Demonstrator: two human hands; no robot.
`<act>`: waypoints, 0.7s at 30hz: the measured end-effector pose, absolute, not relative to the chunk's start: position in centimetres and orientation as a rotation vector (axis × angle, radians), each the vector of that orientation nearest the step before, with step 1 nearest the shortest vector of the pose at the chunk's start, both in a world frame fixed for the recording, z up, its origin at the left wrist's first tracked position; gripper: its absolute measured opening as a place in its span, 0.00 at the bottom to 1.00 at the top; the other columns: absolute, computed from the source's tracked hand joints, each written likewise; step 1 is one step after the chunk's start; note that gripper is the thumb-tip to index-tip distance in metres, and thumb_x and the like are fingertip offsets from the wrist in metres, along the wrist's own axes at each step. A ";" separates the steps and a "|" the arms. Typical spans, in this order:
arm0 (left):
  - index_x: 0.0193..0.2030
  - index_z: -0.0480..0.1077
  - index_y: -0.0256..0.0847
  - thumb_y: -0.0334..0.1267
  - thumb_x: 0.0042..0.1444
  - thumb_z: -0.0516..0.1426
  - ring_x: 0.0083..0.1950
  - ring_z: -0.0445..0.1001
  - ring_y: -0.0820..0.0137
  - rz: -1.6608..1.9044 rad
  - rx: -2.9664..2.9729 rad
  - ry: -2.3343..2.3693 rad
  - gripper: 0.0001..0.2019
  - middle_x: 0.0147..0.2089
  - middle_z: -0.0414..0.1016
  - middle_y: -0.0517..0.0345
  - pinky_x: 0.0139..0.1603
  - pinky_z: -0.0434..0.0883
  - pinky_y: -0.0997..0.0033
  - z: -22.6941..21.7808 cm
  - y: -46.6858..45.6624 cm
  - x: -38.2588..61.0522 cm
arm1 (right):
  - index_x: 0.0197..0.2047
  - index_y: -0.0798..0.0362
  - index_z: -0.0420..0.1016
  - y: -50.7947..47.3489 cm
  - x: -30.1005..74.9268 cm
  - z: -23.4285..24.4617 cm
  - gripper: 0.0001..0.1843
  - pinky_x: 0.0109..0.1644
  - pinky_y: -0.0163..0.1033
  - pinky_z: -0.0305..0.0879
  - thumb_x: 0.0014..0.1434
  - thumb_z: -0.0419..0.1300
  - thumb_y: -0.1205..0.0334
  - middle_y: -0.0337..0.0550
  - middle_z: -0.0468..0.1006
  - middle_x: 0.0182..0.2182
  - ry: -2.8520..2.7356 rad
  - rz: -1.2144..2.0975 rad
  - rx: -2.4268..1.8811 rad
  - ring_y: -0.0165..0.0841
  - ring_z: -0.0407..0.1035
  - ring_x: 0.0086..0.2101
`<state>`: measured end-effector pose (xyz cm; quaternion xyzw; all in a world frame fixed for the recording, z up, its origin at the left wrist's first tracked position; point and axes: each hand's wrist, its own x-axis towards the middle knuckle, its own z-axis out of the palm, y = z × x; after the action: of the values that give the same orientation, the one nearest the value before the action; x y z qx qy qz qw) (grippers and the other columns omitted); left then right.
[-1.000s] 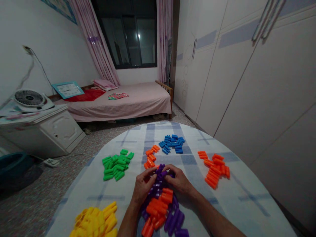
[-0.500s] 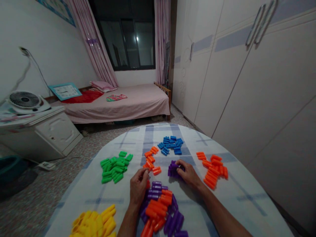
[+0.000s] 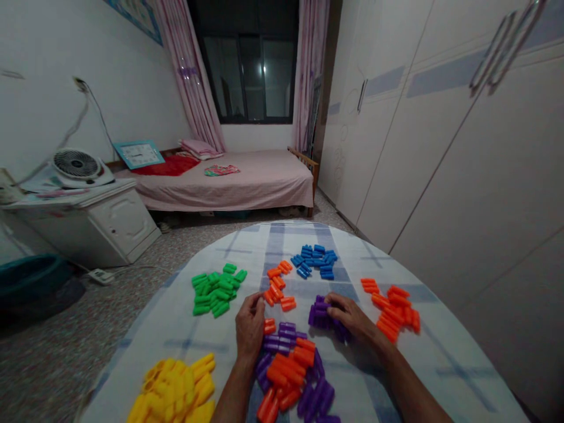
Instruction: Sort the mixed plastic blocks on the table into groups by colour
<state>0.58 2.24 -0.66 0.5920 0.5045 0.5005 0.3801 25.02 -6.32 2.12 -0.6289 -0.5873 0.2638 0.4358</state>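
My left hand [image 3: 249, 329] rests curled on the checked tablecloth [image 3: 189, 335], its fingertips pinched beside a small group of orange pieces [image 3: 278, 289]; what it holds I cannot make out. My right hand [image 3: 355, 320] lies over a small cluster of purple pieces [image 3: 321, 314], fingers bent round them. Between my wrists lies a mixed heap of purple and orange pieces [image 3: 291, 370].
Sorted piles lie on the round table: green [image 3: 215, 288], blue [image 3: 316, 261], orange [image 3: 394, 308] at the right, yellow [image 3: 176, 393] at the near left. Beyond stand a bed [image 3: 229, 182], a white cabinet [image 3: 101, 220] with a fan [image 3: 78, 166], and wardrobes [image 3: 440, 147] on the right.
Both hands left the mixed heap: the right carried purple pieces out to the right of it, the left moved up to the small orange group. The camera shifted slightly.
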 end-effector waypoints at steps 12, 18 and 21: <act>0.40 0.74 0.39 0.47 0.52 0.53 0.40 0.74 0.62 1.228 1.504 1.289 0.16 0.39 0.77 0.52 0.43 0.70 0.64 -0.7 2.4 0.4 | 0.54 0.55 0.66 3.4 19.3 6.2 0.23 0.59 0.44 0.55 0.56 0.55 0.58 0.54 0.62 0.58 -1.926 0.232 -1.794 0.40 0.59 0.57; 0.41 0.73 0.40 0.48 0.53 0.52 0.45 0.73 0.60 1.181 1.541 1.241 0.17 0.43 0.76 0.51 0.48 0.68 0.62 -1.9 3.1 0.3 | 0.57 0.53 0.65 6.9 15.5 3.8 0.31 0.56 0.56 0.55 0.55 0.55 0.44 0.58 0.61 0.59 -1.966 0.145 -2.049 0.51 0.56 0.57; 0.41 0.73 0.40 0.48 0.53 0.52 0.44 0.73 0.60 1.182 1.549 1.244 0.17 0.42 0.76 0.51 0.48 0.69 0.62 -2.3 3.4 0.3 | 0.50 0.53 0.71 7.0 14.3 3.1 0.22 0.53 0.54 0.57 0.58 0.53 0.49 0.57 0.66 0.54 -1.923 0.093 -2.083 0.49 0.62 0.53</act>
<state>0.28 3.36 -2.34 0.6134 0.4925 0.4677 0.4031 14.30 7.01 3.05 -0.7259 -0.6701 0.0324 0.1517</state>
